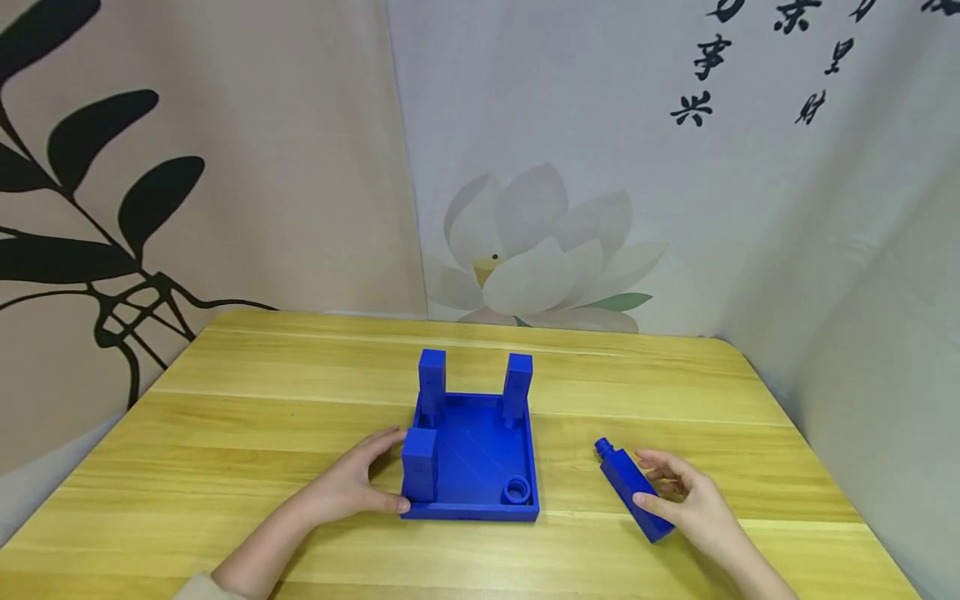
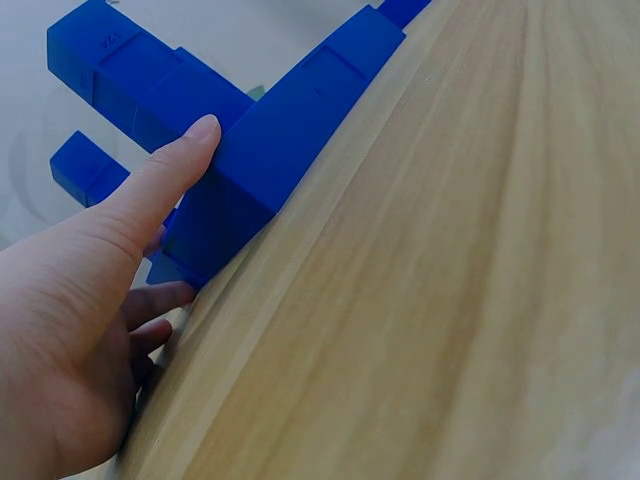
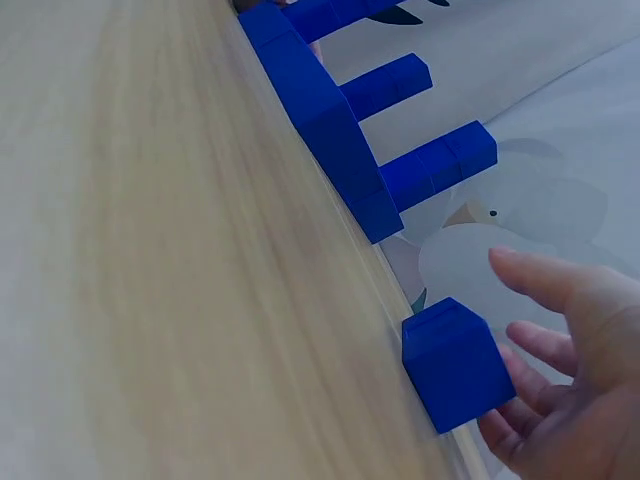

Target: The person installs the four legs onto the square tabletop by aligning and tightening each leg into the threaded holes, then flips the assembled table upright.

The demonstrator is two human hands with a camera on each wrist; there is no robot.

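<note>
A blue square tray-like base (image 1: 480, 513) lies on the table with an upright block-shaped leg (image 1: 419, 465) at its front left corner. Two more legs, a back left leg (image 1: 432, 383) and a back right leg (image 1: 518, 385), stand at the far corners. At the front right corner is a round socket (image 1: 516, 491). My left hand (image 1: 352, 479) touches the base's left side, its thumb at the front left corner. To the right, a loose blue leg (image 1: 633, 492) lies with its round peg end pointing away. Around it hovers my right hand (image 1: 693, 504), fingers spread, thumb over its upper face.
The wooden table (image 1: 300, 400) has rounded far corners. Behind it hangs a cloth backdrop (image 1: 315, 167) with printed leaves, a flower and writing. A stretch of tabletop separates the base from the loose leg.
</note>
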